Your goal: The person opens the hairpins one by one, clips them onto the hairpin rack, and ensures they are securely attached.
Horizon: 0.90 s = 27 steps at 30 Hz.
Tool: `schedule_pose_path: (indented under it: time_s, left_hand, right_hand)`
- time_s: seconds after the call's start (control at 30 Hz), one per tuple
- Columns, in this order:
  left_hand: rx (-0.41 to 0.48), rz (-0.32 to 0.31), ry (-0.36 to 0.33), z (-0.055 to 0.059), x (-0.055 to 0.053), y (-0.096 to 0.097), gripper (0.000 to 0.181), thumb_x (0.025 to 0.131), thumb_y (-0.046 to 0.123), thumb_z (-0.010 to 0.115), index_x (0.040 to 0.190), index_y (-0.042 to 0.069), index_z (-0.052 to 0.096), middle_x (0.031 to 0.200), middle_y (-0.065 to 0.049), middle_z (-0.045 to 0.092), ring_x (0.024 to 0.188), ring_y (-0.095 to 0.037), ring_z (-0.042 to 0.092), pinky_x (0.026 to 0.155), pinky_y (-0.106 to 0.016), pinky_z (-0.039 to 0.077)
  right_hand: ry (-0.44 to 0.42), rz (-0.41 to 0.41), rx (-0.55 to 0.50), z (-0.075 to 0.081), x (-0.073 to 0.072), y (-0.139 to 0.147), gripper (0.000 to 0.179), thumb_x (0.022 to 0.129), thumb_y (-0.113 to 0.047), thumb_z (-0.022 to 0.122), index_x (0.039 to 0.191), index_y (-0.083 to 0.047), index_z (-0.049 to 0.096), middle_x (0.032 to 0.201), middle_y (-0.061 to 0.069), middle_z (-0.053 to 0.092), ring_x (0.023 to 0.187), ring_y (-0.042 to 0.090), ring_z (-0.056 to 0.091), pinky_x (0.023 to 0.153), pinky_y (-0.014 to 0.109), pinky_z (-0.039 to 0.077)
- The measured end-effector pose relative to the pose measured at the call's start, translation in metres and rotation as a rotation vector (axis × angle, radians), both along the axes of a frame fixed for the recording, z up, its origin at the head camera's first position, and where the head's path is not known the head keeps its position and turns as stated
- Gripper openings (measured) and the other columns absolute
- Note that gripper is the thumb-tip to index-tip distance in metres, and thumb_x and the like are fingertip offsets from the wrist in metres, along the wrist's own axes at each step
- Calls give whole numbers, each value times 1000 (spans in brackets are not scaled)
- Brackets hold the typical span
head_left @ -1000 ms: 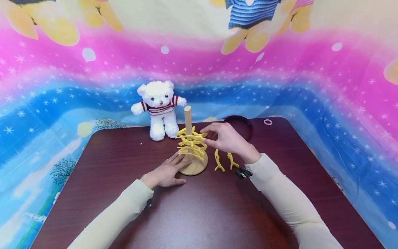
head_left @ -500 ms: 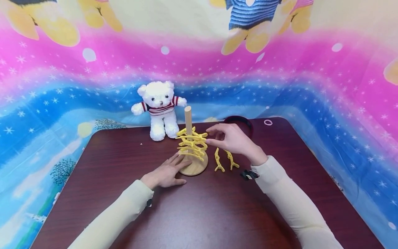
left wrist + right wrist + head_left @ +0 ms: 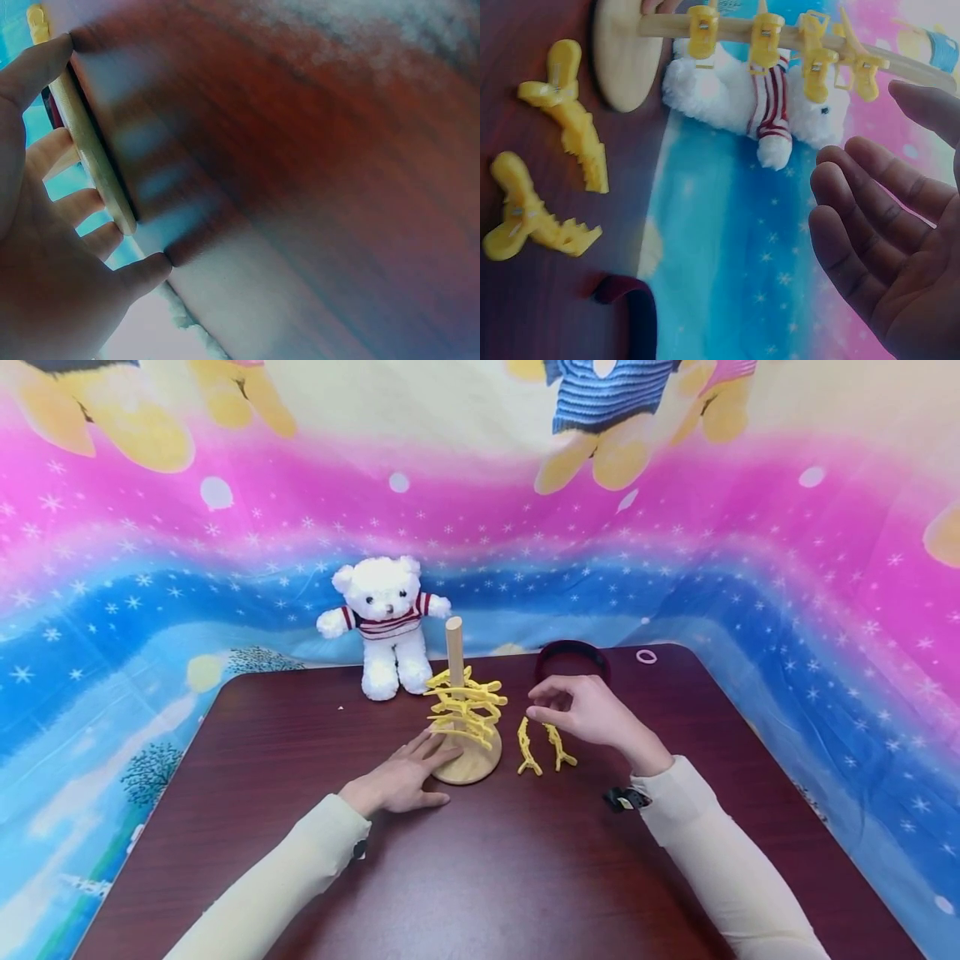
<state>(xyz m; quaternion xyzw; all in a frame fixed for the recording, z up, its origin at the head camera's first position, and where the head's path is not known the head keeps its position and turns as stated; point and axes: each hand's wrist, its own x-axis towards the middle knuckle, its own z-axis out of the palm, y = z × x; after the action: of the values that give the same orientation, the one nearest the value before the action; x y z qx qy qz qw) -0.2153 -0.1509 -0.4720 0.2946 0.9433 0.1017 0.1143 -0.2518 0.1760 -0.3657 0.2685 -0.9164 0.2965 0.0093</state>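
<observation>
A wooden stand (image 3: 472,767) with an upright post (image 3: 454,647) stands mid-table. Several yellow toothed hair clips (image 3: 463,703) are clamped on the post one above another. My left hand (image 3: 397,778) rests with spread, straight fingers on the round base's left edge; in the left wrist view the fingers (image 3: 77,204) reach to the base's rim. Right of the stand hovers my right hand (image 3: 588,710), holding nothing, its fingers relaxed and slightly bent. Below it, two loose yellow clips, a left one (image 3: 527,752) and a right one (image 3: 558,753), lie on the table.
A white teddy bear (image 3: 386,593) in a striped sweater stands behind the post. Behind my right hand is a dark red headband (image 3: 572,649), partly hidden. A pale pink ring (image 3: 646,656) lies near the back right corner. A patterned cloth (image 3: 480,510) surrounds the brown table (image 3: 495,877).
My right hand has withdrawn from the upper clip on the post, moving right and slightly towards me. The clip stays on the post. My left hand has kept its place on the base.
</observation>
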Motion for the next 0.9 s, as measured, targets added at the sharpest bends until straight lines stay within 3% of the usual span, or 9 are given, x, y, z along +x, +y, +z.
schedule_pose_path:
  time_s: [0.17,0.43,0.67,0.9]
  left_hand:
    - [5,2,-7,0,0,1,80,92,52,65,159,31,26,168,-13,14,156,-37,6,121,-59,24]
    - [9,8,-15,2,1,1,80,92,51,66,159,31,26,168,-13,13,156,-37,6,121,-60,24]
    - [9,2,-16,3,1,1,80,92,52,65,159,30,26,168,-14,12,156,-38,6,121,-59,24]
    - [11,2,-24,3,0,1,80,93,52,65,159,30,26,168,-14,13,156,-37,5,121,-59,24]
  right_hand:
    - [-6,-29,-4,-15,1,13,28,90,-46,72,107,-25,74,95,-9,72,86,9,65,80,35,55]
    - [-49,-115,-6,-43,5,31,32,85,-49,76,103,-22,75,88,-9,72,77,8,65,69,29,54]
    - [-82,-182,48,-67,10,41,43,82,-54,76,102,-17,76,86,-8,72,74,8,63,66,29,52]
    - [-107,-255,123,-83,13,41,37,79,-57,77,94,-23,75,82,-11,70,70,8,60,65,30,49]
